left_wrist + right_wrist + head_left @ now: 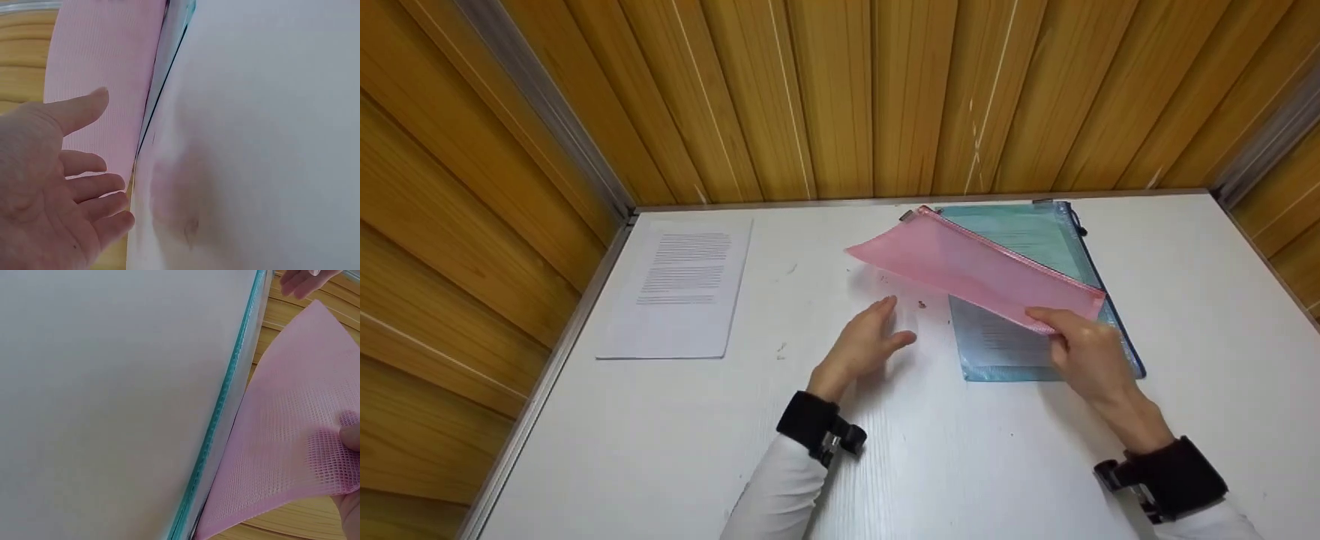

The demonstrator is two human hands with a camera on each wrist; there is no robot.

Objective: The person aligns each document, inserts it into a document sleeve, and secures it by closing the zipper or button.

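Note:
My right hand point(1080, 345) pinches the near corner of a pink mesh zip pouch point(971, 266) and holds it lifted and tilted above a blue-green zip pouch point(1027, 232) that lies flat on the white table point(885, 450) with printed paper inside. In the right wrist view the pink mesh pouch point(287, 455) fills the right side, a fingertip point(351, 436) showing through the mesh. My left hand point(866, 341) hovers open just left of the pouches, fingers relaxed, holding nothing. The left wrist view shows that open left hand point(62, 185) beside the pink pouch point(107, 79).
A printed sheet of paper point(679, 289) lies at the table's far left. Wooden panel walls point(840, 90) close in the table at the back and on both sides. A few small dark specks point(921, 304) mark the tabletop near my left hand.

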